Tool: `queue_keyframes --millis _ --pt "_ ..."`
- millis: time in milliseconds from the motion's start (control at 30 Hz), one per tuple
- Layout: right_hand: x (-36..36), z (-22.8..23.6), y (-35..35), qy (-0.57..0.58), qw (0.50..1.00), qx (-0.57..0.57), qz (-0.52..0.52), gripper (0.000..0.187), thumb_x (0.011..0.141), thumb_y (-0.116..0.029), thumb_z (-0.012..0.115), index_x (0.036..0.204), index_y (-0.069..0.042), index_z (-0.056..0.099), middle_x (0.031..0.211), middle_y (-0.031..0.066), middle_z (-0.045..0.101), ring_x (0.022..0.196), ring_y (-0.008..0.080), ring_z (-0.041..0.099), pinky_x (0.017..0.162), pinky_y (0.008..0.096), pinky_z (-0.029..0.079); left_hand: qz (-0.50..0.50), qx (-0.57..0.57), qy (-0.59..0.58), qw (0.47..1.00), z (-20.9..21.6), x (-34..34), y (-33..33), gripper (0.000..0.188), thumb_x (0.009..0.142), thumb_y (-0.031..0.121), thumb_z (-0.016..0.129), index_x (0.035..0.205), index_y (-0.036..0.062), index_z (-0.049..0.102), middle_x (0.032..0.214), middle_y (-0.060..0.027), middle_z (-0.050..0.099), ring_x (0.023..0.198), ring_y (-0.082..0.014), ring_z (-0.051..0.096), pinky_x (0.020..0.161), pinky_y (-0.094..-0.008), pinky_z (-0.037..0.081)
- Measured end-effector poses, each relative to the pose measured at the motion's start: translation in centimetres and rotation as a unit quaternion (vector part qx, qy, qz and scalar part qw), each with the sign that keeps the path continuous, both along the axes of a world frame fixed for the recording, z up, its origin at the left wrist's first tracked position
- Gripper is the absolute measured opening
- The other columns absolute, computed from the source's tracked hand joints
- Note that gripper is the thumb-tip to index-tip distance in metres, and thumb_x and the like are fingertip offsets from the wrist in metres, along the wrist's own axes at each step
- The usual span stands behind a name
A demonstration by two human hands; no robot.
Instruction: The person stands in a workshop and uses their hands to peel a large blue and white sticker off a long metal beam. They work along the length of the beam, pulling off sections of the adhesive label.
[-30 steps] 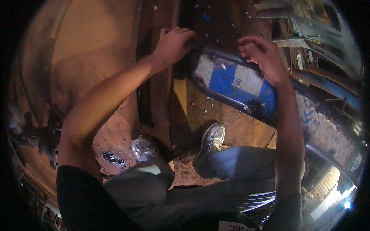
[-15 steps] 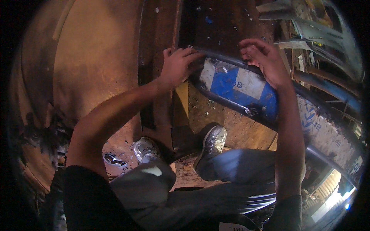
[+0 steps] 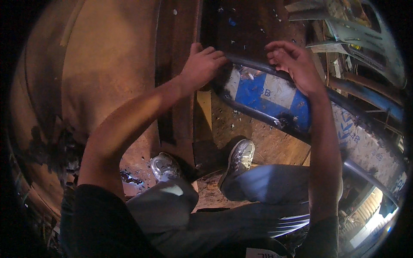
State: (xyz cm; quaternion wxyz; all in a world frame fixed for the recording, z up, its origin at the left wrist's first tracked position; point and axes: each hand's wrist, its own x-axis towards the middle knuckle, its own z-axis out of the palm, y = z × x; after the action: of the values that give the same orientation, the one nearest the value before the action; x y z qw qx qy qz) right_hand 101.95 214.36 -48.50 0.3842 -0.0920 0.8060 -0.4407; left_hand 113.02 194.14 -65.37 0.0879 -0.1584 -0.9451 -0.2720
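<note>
A long panel (image 3: 282,93) with a blue and white face and dark rounded rims runs from the middle toward the lower right. Its face is scuffed, with dark smears along the edges. My left hand (image 3: 204,64) is closed at the far left corner, its bent fingers over the dark rim; their undersides are hidden. Over the far rim is my right hand (image 3: 297,66), fingers loosely curled and apart, with nothing visible in them. My right forearm crosses above the panel and hides part of its face.
Beyond the panel lies a dark surface (image 3: 245,30) strewn with small pale scraps. A large brown sheet (image 3: 107,56) stands on the left. Grey-green curved pieces (image 3: 357,38) and a blue bar (image 3: 370,99) crowd the right. Below, my shoes (image 3: 241,155) rest on a littered brown floor.
My left hand has shifted slightly right and away from me, and its fingers are more bent at the panel's corner. The right hand and the panel have hardly moved.
</note>
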Motion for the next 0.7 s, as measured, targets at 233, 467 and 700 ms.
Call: queue_keyframes --millis 233,467,700 --pt "-0.1 0.0 0.0 -0.004 1.000 0.001 -0.003 0.026 0.091 -0.015 0.059 0.113 -0.002 0.060 0.094 0.0031 0.063 0.083 0.0087 0.058 0.073 0.0228 0.047 -0.070 -0.112 0.029 0.991 -0.1 -0.6 0.3 0.035 0.079 0.014 0.056 0.114 0.0076 0.054 0.116 -0.0074 0.054 0.110 -0.0222 0.049 0.095 -0.0455 0.033" --pt "0.1 0.1 0.2 -0.002 1.000 -0.012 -0.005 0.026 0.091 -0.017 0.058 0.113 -0.004 0.060 0.095 0.0029 0.062 0.084 0.0090 0.058 0.074 0.0231 0.047 0.001 -0.085 0.004 0.996 -0.8 0.6 1.3 0.029 0.082 0.014 0.053 0.111 0.0075 0.055 0.111 -0.0072 0.055 0.109 -0.0231 0.050 0.094 -0.0443 0.035" --pt "0.1 -0.2 0.2 0.012 1.000 -0.001 0.008 0.028 0.090 -0.026 0.058 0.112 -0.009 0.062 0.098 0.0039 0.064 0.092 0.0107 0.059 0.078 0.0259 0.046 0.017 0.038 0.008 0.999 -0.6 1.9 0.2 0.029 0.080 0.018 0.061 0.109 0.0168 0.062 0.108 0.0004 0.058 0.105 -0.0184 0.051 0.095 -0.0442 0.031"
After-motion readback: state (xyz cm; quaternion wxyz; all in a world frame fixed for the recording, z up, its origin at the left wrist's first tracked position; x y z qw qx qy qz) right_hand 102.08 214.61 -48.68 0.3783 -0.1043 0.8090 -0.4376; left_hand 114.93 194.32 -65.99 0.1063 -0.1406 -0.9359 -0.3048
